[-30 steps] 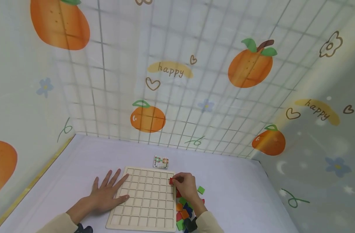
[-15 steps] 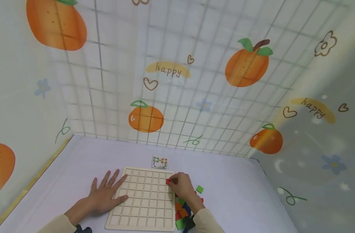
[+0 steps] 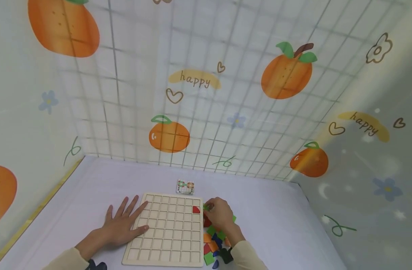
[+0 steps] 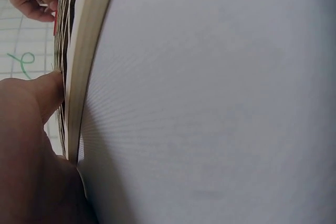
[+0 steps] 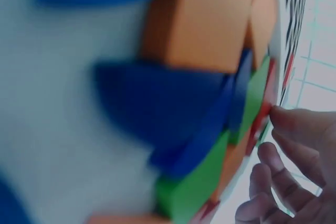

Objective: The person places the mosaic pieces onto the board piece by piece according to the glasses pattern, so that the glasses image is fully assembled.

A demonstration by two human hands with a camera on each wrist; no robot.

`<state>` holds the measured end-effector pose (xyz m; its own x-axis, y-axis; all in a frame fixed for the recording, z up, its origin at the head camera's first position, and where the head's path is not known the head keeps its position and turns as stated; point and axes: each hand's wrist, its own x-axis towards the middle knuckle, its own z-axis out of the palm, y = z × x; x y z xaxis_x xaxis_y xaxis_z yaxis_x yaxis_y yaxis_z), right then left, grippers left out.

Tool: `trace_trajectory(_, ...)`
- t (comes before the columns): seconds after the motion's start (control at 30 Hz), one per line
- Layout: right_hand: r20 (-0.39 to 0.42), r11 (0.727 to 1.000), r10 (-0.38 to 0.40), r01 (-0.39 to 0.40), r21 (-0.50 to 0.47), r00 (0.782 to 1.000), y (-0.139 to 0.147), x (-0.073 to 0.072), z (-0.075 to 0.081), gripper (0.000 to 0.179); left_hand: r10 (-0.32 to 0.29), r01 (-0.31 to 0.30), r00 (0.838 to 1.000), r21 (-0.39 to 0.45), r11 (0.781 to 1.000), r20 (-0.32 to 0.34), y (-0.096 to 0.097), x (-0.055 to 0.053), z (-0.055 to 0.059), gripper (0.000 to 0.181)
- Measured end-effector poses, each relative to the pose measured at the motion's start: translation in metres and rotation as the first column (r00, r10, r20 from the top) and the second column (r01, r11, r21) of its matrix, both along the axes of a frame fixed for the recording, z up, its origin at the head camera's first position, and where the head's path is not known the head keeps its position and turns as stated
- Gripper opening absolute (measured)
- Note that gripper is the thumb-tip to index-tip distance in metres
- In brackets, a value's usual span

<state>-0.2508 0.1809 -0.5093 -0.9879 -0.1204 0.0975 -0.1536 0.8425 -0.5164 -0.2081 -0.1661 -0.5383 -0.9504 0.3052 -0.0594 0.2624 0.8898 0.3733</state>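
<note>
My left hand (image 3: 119,227) lies with spread fingers on the left edge of a wooden grid board (image 3: 165,261); the left wrist view shows the thumb (image 4: 51,90) over the rim. A red tile with a white corner (image 3: 196,209) sits in a cell near the board's upper right. Just right of the board, my right hand (image 3: 219,213) has its bent thumb and fingertips at a green piece (image 3: 205,206). I cannot tell whether they pinch it. In the right wrist view the other fingers of the right hand (image 5: 294,171) are curled.
Green, orange, blue and red pieces lie heaped along the board's right side, among them an orange block (image 5: 210,22) and a dark blue one (image 5: 157,103). A small pattern card (image 3: 185,186) lies behind the board. A printed curtain (image 3: 199,142) rises behind the table.
My right hand has put the red tile into a board cell, let it go and moved right to the green piece. The left hand keeps its place.
</note>
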Motion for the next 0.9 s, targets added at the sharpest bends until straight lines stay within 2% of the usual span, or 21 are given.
trace_trajectory(0.17, 0.066, 1.000, -0.003, 0.001, 0.026, 0.998, 0.014, 0.007, 0.005, 0.017, 0.004, -0.004, 1.000, -0.007, 1.000, -0.012, 0.001, 0.000, 0.001, 0.090)
trace_trajectory(0.33, 0.119, 0.997, 0.065, -0.070, 0.035, 0.991, 0.032, 0.013, 0.005, 0.014, 0.002, -0.002, 1.000, 0.001, 1.000, -0.017, 0.002, 0.001, 0.000, 0.089)
trace_trajectory(0.5, 0.209, 0.993, 0.113, -0.117, 0.007, 0.971, 0.044, 0.021, 0.006, 0.017, -0.001, 0.001, 1.000, 0.024, 1.000, -0.006, 0.001, 0.003, -0.001, 0.087)
trace_trajectory(0.57, 0.220, 0.990, 0.137, -0.143, 0.014, 0.966, 0.048, 0.024, 0.005, 0.018, -0.004, 0.004, 1.000, 0.040, 0.999, -0.006, 0.001, 0.003, -0.001, 0.086)
trace_trajectory(0.7, 0.194, 0.983, 0.163, -0.176, 0.052, 0.967, 0.053, 0.027, 0.003, 0.017, -0.009, 0.009, 1.000, 0.062, 0.998, -0.010, 0.001, 0.005, -0.001, 0.085)
trace_trajectory(0.9, 0.082, 0.980, 0.105, -0.117, 0.160, 0.991, 0.055, 0.020, 0.000, 0.018, -0.009, 0.011, 1.000, 0.050, 0.999, -0.029, 0.000, 0.002, -0.004, 0.084)
